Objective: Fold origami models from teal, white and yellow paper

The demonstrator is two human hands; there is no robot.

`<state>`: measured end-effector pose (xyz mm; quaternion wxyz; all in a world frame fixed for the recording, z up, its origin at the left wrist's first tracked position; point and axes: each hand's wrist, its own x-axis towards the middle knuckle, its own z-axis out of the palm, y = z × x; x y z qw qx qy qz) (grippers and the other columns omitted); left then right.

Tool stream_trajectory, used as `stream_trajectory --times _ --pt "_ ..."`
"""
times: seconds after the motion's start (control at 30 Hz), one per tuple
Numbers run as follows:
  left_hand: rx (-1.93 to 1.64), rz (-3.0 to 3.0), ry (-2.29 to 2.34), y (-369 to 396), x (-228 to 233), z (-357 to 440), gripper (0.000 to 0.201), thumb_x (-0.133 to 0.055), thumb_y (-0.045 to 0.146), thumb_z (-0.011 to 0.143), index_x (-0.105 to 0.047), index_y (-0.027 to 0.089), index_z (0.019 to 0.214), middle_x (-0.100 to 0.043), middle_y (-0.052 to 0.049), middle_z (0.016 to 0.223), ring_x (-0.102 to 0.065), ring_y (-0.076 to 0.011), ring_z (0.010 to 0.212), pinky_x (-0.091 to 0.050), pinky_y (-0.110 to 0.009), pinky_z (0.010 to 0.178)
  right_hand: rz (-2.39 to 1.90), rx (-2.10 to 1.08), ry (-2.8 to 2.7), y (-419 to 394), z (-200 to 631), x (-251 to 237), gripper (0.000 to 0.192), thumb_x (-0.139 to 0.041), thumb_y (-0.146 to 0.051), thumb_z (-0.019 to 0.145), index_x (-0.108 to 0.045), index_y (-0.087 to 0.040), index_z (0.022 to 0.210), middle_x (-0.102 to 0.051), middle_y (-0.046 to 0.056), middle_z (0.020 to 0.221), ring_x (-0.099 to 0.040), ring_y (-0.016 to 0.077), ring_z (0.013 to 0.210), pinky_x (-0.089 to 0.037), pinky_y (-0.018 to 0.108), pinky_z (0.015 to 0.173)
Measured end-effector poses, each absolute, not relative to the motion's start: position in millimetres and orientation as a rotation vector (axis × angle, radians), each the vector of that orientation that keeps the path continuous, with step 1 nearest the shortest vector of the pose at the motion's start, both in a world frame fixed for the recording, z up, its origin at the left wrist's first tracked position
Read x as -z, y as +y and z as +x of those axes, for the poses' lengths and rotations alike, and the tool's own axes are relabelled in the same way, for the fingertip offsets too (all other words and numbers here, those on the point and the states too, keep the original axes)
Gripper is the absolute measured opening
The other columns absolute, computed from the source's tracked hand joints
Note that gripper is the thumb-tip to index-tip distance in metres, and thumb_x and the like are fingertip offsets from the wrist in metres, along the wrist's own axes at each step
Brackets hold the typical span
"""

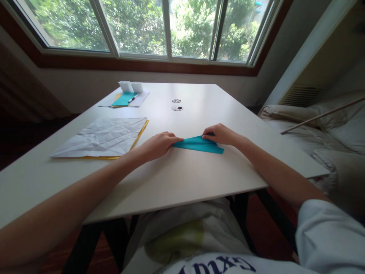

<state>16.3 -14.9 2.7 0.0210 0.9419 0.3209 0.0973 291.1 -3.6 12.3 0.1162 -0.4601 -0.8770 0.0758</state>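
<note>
**Two hands press a folded teal paper flat on a white table**

The folded teal paper lies near the middle of the white table, closer to the person's edge. It has the form of a long, narrow wedge with its point toward the left. The left hand rests palm down on the pointed end, with the fingers nearly closed together and curled a little, and the fingertips press on the paper. The right hand sits on the wider end; its fingers are bent and seem to pinch the upper edge of the paper (whether the thumb goes under the flap is not visible from this view).

To the left lies a crumpled white sheet on top of a yellow sheet, well apart from the hands. Farther back there are another teal sheet, a pen and two small white boxes.

What could go wrong: the table surface looks smooth, so if one hand presses harder than the other, the paper can slide or turn, and the layers will no more lie edge on edge. A crease made then would be crooked. Also, a too strong pull from the pinching fingers may tear the thin point or open the layers.
</note>
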Motion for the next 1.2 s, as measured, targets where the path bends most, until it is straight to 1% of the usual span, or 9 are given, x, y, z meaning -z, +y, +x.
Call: stream_trajectory --times 0.2,0.47,0.67,0.77,0.93,1.2 --pt "-0.33 2.929 0.982 -12.7 1.7 14.8 0.038 -0.036 0.014 0.088 -0.059 0.021 0.118 -0.062 -0.009 0.103 -0.057 -0.0189 0.093 -0.044 -0.029 0.082 -1.288 -0.223 -2.566 -1.6 291.0 -8.1 0.02 -0.054 -0.029 0.081 -0.069 -0.018 0.087 -0.067 0.005 0.09 -0.058 0.015 0.08 -0.041 0.023 0.07" --pt "-0.224 3.068 1.027 -13.5 3.7 13.6 0.04 -0.034 0.012 0.089 -0.055 0.021 0.122 -0.058 -0.009 0.101 -0.053 -0.0193 0.093 -0.044 -0.029 0.08 -1.306 -0.307 -2.535 -0.1 291.1 -6.2 0.017 -0.056 -0.024 0.079 -0.069 -0.017 0.087 -0.064 0.005 0.084 -0.056 0.0127 0.072 -0.041 0.022 0.064" --pt "-0.178 3.129 1.024 -13.9 3.5 13.3 0.04 -0.035 0.009 0.088 -0.053 0.02 0.122 -0.056 -0.009 0.099 -0.053 -0.0192 0.09 -0.044 -0.029 0.078 -1.284 -0.308 -2.552 0.5 291.5 -5.1 0.016 -0.055 -0.024 0.079 -0.067 -0.017 0.087 -0.062 0.005 0.083 -0.056 0.0131 0.072 -0.042 0.023 0.064" --pt "-0.202 3.118 0.997 -13.8 1.9 13.0 0.038 -0.036 0.008 0.087 -0.055 0.019 0.118 -0.057 -0.009 0.097 -0.054 -0.0193 0.09 -0.044 -0.029 0.078 -1.295 -0.325 -2.562 0.0 291.3 -6.2 0.016 -0.054 -0.026 0.08 -0.065 -0.017 0.086 -0.062 0.004 0.082 -0.056 0.0131 0.072 -0.042 0.023 0.065" --pt "-0.263 3.077 0.952 -13.1 -1.7 12.7 0.029 -0.038 0.009 0.086 -0.058 0.017 0.105 -0.059 -0.007 0.089 -0.056 -0.0181 0.085 -0.043 -0.028 0.075 -1.295 -0.359 -2.557 0.9 291.7 -5.5 0.016 -0.054 -0.027 0.08 -0.064 -0.017 0.085 -0.062 0.004 0.082 -0.055 0.0122 0.07 -0.042 0.022 0.065" --pt "-0.241 3.066 0.987 -12.8 -1.7 13.6 0.032 -0.038 0.009 0.085 -0.064 0.018 0.101 -0.062 -0.008 0.09 -0.058 -0.0166 0.086 -0.045 -0.027 0.075 -1.284 -0.343 -2.56 0.1 292.5 -5.2 0.015 -0.054 -0.026 0.08 -0.064 -0.017 0.085 -0.061 0.004 0.081 -0.056 0.0125 0.071 -0.043 0.022 0.064"
